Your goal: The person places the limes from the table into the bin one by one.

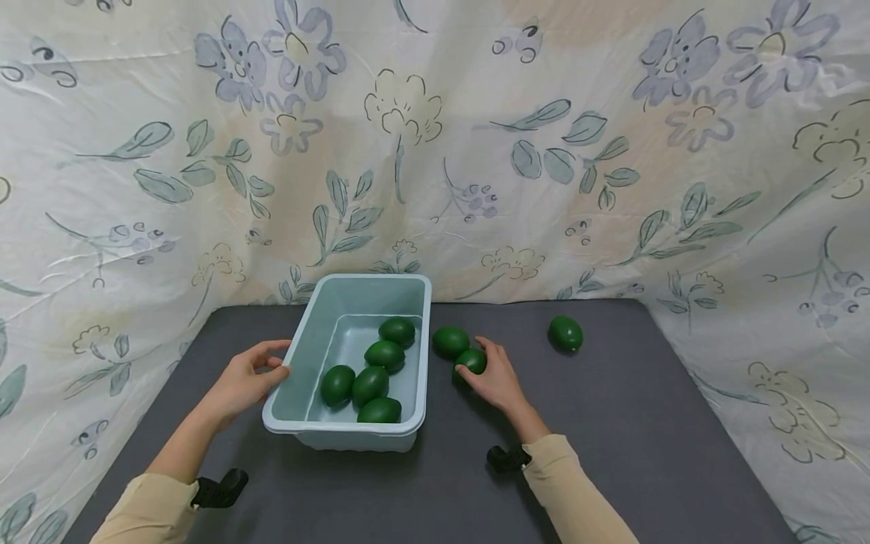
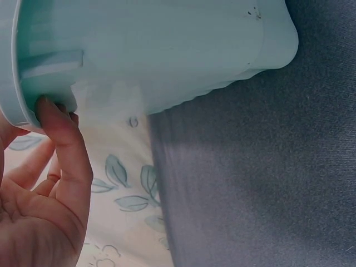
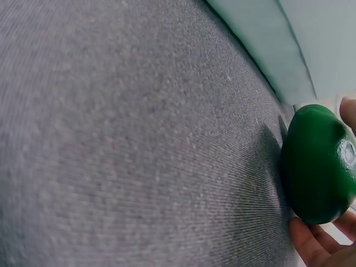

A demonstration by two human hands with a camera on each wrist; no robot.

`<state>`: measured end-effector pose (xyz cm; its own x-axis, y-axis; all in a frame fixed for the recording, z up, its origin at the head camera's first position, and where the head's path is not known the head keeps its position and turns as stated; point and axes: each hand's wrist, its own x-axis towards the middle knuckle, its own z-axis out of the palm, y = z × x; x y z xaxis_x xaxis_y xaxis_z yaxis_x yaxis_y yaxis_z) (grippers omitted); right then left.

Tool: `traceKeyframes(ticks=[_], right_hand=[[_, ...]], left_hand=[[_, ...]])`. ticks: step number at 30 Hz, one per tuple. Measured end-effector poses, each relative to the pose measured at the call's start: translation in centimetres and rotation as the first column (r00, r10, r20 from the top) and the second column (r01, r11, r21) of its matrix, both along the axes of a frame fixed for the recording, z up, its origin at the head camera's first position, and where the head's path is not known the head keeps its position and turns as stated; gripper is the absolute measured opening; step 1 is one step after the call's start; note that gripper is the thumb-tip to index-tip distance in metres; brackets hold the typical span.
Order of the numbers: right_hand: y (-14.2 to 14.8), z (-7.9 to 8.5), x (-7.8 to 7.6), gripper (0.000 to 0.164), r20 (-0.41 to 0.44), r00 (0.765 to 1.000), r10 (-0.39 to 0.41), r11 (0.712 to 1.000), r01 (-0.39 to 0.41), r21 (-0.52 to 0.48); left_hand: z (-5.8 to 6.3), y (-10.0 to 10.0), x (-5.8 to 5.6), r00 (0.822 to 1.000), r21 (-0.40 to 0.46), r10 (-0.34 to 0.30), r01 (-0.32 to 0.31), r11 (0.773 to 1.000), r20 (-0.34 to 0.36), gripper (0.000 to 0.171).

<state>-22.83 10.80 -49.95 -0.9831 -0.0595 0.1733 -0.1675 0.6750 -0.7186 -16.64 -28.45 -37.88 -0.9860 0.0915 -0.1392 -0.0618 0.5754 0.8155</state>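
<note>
A pale blue-green plastic tub [image 1: 347, 428] stands on the table with several glossy dark green limes [image 1: 370, 386] inside. My left hand [image 1: 243, 384] pinches the left rim of the tub; in the left wrist view one finger [image 2: 64, 133] curls under that rim. Just right of the tub, my right hand [image 1: 499, 378] has its thumb and fingers around a lime [image 1: 470, 361]. The right wrist view shows this lime [image 3: 314, 167] close against the table cloth, fingertips at its lower side. Another lime [image 1: 450, 342] sits right beside it, near the tub wall.
Farther right on the dark grey table [image 1: 612, 438] lies a single lime [image 1: 566, 334]. A floral curtain [image 1: 435, 174] hangs behind the table's back edge and along both sides. Black wrist straps [image 1: 220, 489] show on both arms.
</note>
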Motion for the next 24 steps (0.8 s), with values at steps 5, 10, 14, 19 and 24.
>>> traceKeyframes(ticks=[5, 10, 14, 19, 24], right_hand=[[-0.07, -0.18, -0.03, 0.062, -0.014, 1.000, -0.014, 1.000, 0.014, 0.008], [-0.06, -0.13, 0.09, 0.055, -0.025, 1.000, -0.011, 1.000, 0.011, 0.004], [0.05, -0.14, 0.08, 0.054, -0.023, 1.000, -0.013, 1.000, 0.013, 0.006], [0.25, 0.09, 0.04, 0.055, -0.019, 1.000, -0.022, 1.000, 0.022, -0.002], [0.56, 0.51, 0.17, 0.055, -0.012, 1.000, -0.026, 1.000, 0.026, -0.009]], left_hand=[[-0.02, 0.01, 0.02, 1.000, 0.002, -0.004, 0.004, 1.000, -0.003, 0.054], [0.01, -0.01, 0.00, 1.000, 0.003, 0.000, 0.000, 1.000, 0.003, 0.054], [0.03, -0.04, -0.11, 1.000, -0.005, 0.001, -0.001, 1.000, 0.007, 0.055], [0.04, -0.06, -0.17, 1.000, -0.013, -0.003, 0.003, 1.000, 0.002, 0.055], [0.03, -0.07, -0.17, 1.000, -0.012, -0.003, 0.003, 1.000, 0.002, 0.054]])
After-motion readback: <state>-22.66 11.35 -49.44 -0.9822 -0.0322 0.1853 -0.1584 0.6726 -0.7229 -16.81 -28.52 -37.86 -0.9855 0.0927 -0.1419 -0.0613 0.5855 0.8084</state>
